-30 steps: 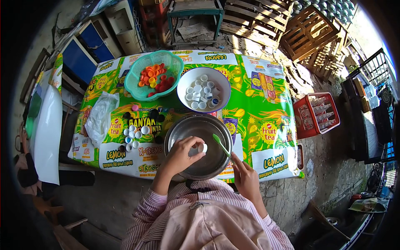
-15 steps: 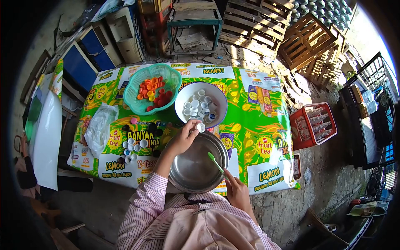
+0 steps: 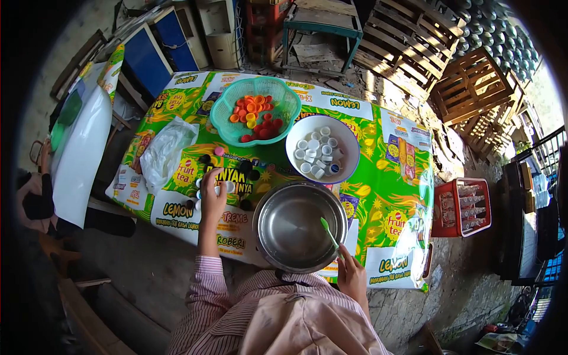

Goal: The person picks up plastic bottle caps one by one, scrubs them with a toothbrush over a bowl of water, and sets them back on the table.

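Observation:
My left hand (image 3: 213, 194) is over the group of white caps (image 3: 230, 187) on the table's left part, its fingers closed together; whether a cap is between them is hidden. My right hand (image 3: 351, 273) grips a green toothbrush (image 3: 330, 232), whose head hangs over the steel basin (image 3: 296, 220). Behind the basin, a white bowl (image 3: 352, 167) holds several white caps (image 3: 319, 151). Orange, red and yellow caps (image 3: 253, 110) lie in the green basket (image 3: 222, 128). Black caps (image 3: 253, 175) and a pink cap (image 3: 219, 151) rest near my left hand.
A crumpled plastic bag (image 3: 163, 155) lies on the left of the covered table (image 3: 390, 201). A red crate (image 3: 449, 207) with bottles stands at the right. Wooden pallets (image 3: 408, 44) are behind. Part of another person (image 3: 34, 201) shows at far left.
My left hand has moved left from the white bowl to the loose white caps, and the cap it held is no longer visible. The view has shifted; my right hand still holds the toothbrush.

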{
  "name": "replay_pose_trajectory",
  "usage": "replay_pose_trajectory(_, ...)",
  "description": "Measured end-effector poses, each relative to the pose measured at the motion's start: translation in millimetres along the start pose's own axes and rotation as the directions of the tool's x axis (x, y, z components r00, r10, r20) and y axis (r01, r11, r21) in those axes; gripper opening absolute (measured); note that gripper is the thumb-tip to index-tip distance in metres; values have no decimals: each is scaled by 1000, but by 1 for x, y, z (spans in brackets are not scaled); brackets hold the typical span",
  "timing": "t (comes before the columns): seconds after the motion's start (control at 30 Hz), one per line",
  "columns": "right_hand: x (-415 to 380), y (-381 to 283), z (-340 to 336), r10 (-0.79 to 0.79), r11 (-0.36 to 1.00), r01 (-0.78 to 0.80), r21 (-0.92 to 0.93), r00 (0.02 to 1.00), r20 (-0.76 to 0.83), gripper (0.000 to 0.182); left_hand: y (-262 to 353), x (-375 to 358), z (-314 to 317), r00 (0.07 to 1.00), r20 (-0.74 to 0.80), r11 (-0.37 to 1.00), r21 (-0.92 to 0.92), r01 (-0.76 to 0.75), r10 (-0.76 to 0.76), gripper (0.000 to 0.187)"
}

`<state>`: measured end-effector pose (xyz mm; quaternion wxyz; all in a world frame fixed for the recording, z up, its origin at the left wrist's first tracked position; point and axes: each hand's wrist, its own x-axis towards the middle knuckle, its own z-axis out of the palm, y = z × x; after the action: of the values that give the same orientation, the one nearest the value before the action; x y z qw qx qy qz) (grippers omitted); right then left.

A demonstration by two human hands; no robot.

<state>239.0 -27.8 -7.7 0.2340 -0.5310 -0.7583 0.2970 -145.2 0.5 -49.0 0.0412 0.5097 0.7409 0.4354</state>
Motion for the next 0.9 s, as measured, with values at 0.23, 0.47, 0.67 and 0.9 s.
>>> replay_pose_trajectory(0.23,15,-4,-3,-95,995,97,-31,993,64,45,-35,-43,-31,999,-34,968,246,46,-39,27)
replay_pose_trajectory(0.47,11,-15,-9,-103,995,104,-3,993,52,44,-24,-32,18,997,61,892,452,12,-44,23)
replay_pose_trajectory(0.67,-6,-13,-14,-18,1000,18,2,999,34,39,-16,-31,17,1000,0,933,359,-4,4,10)
replay_pose_trajectory(0.9,-15,-9,-13,29,1000,-29,9,1000,-2,37,78,-36,8,993,37,991,-88,-104,108,39)
